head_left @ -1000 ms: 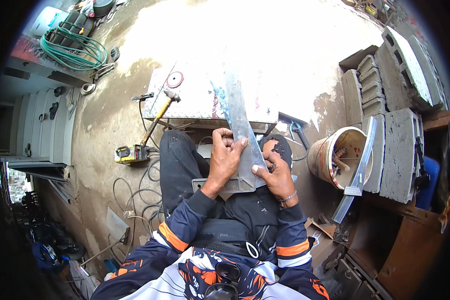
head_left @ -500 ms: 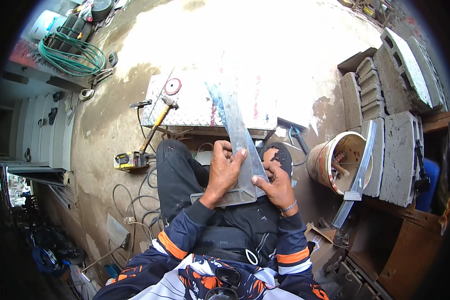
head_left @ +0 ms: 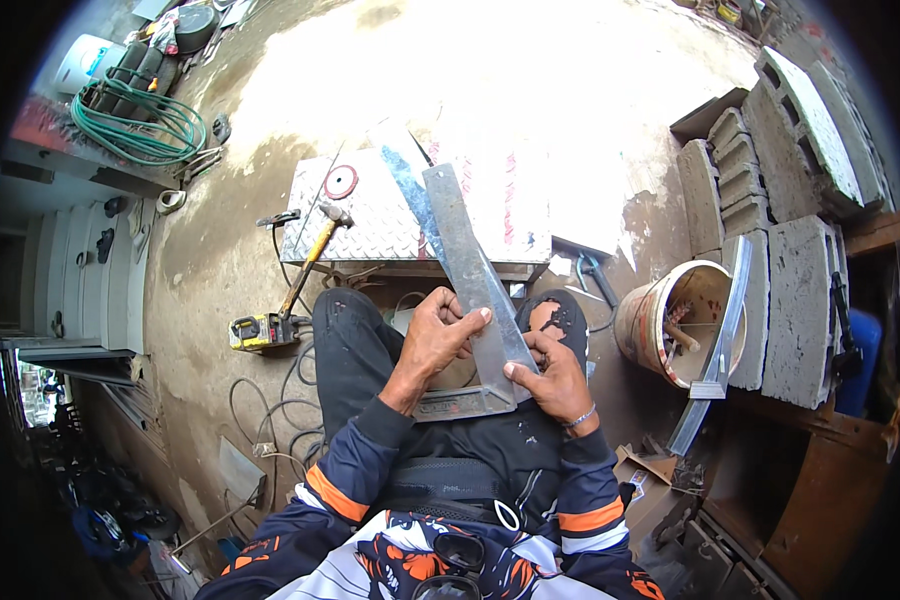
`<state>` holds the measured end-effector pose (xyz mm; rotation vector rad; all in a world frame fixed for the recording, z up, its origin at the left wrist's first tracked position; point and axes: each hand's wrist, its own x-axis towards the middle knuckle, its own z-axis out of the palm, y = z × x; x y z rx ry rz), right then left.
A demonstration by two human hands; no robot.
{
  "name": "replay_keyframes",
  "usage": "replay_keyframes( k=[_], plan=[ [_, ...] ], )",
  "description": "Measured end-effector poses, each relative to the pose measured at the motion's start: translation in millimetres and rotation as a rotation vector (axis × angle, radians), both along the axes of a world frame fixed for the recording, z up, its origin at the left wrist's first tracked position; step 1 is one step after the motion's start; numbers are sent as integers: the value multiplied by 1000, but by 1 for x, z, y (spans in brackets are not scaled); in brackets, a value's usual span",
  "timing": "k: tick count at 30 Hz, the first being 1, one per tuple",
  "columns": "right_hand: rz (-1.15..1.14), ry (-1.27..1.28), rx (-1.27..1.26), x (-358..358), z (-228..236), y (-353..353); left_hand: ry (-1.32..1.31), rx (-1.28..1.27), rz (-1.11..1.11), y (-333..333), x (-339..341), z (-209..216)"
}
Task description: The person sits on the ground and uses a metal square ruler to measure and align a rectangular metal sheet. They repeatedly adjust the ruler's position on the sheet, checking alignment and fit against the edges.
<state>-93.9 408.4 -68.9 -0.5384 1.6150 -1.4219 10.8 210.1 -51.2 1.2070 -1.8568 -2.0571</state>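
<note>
My left hand [head_left: 438,335] is closed on a try square, its thumb lying on the steel blade [head_left: 454,225]. The square's handle [head_left: 465,403] rests across my lap. Behind the blade, and crossing it at a narrow angle, is a long flat metal strip [head_left: 407,192] with a bluish sheen. My right hand [head_left: 555,375] pinches the strip's lower end beside the blade, thumb on top; its curled fingers are partly hidden underneath. Both pieces point away from me, over a low checker-plate bench [head_left: 370,225].
A hammer [head_left: 320,245], a red-rimmed disc [head_left: 341,181] and a yellow-black tape measure or tool [head_left: 258,331] lie left. To the right stand a bucket [head_left: 642,325] with a metal bar [head_left: 730,310] leaning over it, pliers [head_left: 597,275] and concrete blocks [head_left: 790,310]. Cables [head_left: 270,405] coil at left.
The far ends of the square's blade and the metal strip have swung left, and the blade now stands out from the glare. Both hands keep their hold.
</note>
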Motion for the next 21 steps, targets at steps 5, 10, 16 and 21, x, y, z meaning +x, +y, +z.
replay_keyframes(
  k=[5, 10, 16, 21],
  plan=[
    [-9, 13, -7, -1, -2, 1, -65, -48, 36, -1, -9, 1],
    [-1, 4, 17, -1, 0, 2, -37, -81, 33, -2, -13, 3],
    [14, 52, 32, -5, -7, 7, -45, -36, 35, 1, -14, 3],
    [19, 94, 21, -7, -15, 10, -44, -41, 41, 3, -17, 4]
  ],
)
